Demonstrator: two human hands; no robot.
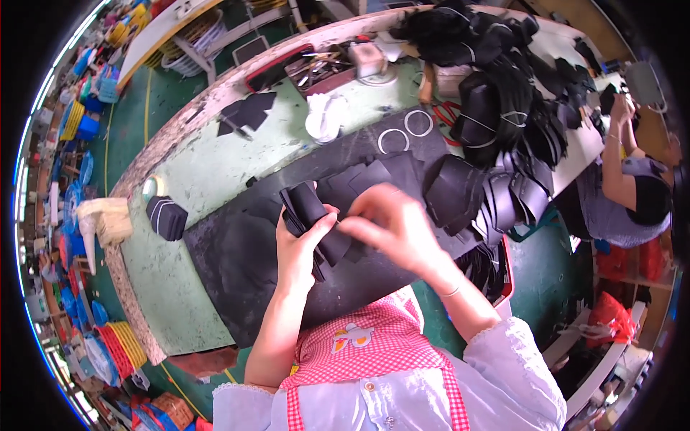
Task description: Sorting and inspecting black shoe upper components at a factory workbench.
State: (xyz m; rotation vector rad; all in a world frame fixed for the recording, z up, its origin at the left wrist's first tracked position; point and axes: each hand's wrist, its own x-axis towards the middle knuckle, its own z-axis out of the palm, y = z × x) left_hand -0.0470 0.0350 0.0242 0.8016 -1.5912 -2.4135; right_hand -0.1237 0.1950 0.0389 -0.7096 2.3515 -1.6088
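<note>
My left hand (300,248) is closed around a small stack of black, leather-like pieces (307,204), held upright over a dark work mat (237,251). Its thumb presses the near side of the stack. Just to the right, my right hand (395,228) is bent toward the stack, thumb and forefinger close to my left thumb. Motion blurs its fingers, so what they hold, if anything, does not show. Loose flat black pieces (359,179) lie spread on the mat behind my hands. Two white rings (393,141) rest near its far edge.
At left sits a banded black bundle (167,218). Farther back are a white roll (325,118), a tool tray (320,72) and red-handled scissors (447,115). Banded black bundles (496,108) pile up on the right. Beyond them a co-worker (624,172) handles something dark.
</note>
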